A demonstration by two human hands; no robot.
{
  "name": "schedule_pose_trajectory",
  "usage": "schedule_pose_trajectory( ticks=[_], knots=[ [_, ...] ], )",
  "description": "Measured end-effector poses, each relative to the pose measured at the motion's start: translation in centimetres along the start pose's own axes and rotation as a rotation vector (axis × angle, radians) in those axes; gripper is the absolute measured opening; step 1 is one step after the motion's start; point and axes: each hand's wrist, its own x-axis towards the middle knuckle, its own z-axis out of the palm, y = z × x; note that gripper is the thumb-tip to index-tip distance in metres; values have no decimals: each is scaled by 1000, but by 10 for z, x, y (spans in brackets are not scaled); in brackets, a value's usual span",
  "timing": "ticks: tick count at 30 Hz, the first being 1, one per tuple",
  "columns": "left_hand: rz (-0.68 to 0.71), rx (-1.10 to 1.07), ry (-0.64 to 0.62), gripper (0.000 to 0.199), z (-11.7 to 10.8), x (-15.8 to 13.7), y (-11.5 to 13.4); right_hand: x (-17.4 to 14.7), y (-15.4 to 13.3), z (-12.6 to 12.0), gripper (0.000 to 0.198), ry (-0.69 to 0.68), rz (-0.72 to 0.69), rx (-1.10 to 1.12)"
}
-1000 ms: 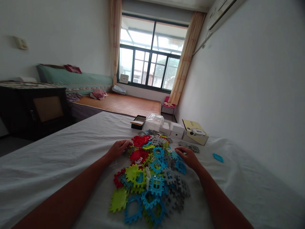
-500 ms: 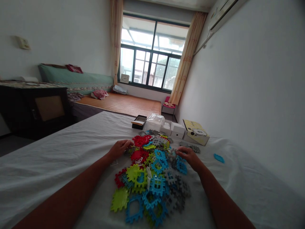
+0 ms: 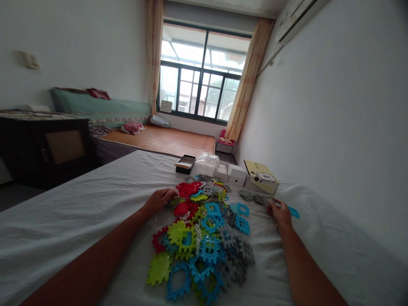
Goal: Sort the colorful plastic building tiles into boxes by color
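Note:
A long heap of notched plastic building tiles lies on the white sheet, including red tiles (image 3: 185, 209), lime tiles (image 3: 158, 268), blue tiles (image 3: 209, 248) and grey tiles (image 3: 244, 250). My left hand (image 3: 161, 200) rests at the heap's left edge beside the red ones, fingers pinched together; what they hold, if anything, is too small to make out. To the right of the heap, my right hand (image 3: 280, 213) has its thumb and fingers closed on a grey tile (image 3: 268, 201), at the end of a short grey row (image 3: 253, 196). Its fingers partly cover that tile.
Behind the heap stand a black open box (image 3: 185, 165), a clear plastic container (image 3: 206, 162), a white box (image 3: 237, 175) and a yellow box (image 3: 261, 176). A single blue piece (image 3: 293, 212) lies just right of my right hand. A white wall (image 3: 344, 127) rises on the right.
My right hand has moved right, from the heap's edge to the end of the grey row, with a grey tile in its fingers. My left hand has stayed in place.

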Motion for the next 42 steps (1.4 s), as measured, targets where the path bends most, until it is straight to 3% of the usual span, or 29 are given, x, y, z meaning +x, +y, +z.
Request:
schedule_pose_trajectory(
  ticks=[5,12,15,19,21,27,33,39,42],
  knots=[
    [8,-3,0,52,1,1,-6,3,4,15,56,-36,-43,-104],
    [22,5,-3,52,1,4,-15,3,-8,2,53,2,-193,-391],
    [31,25,-7,51,1,4,-15,-12,-21,14,44,-92,-402,-540],
    [58,69,-16,50,1,2,-9,-44,-33,42,41,-260,-795,-978],
    [65,80,-18,50,1,0,-4,-56,-36,51,40,-309,-855,-1127],
    [54,116,-14,52,0,-2,1,-60,-36,49,40,-365,-832,-1273],
    [61,91,-21,50,1,0,-6,-55,-37,38,38,-259,-768,-1240],
    [89,116,-19,48,1,0,-8,-51,-42,32,32,-174,-690,-1094],
    [106,138,-15,47,1,0,-6,-43,-47,24,34,-218,-546,-921]
  ],
)
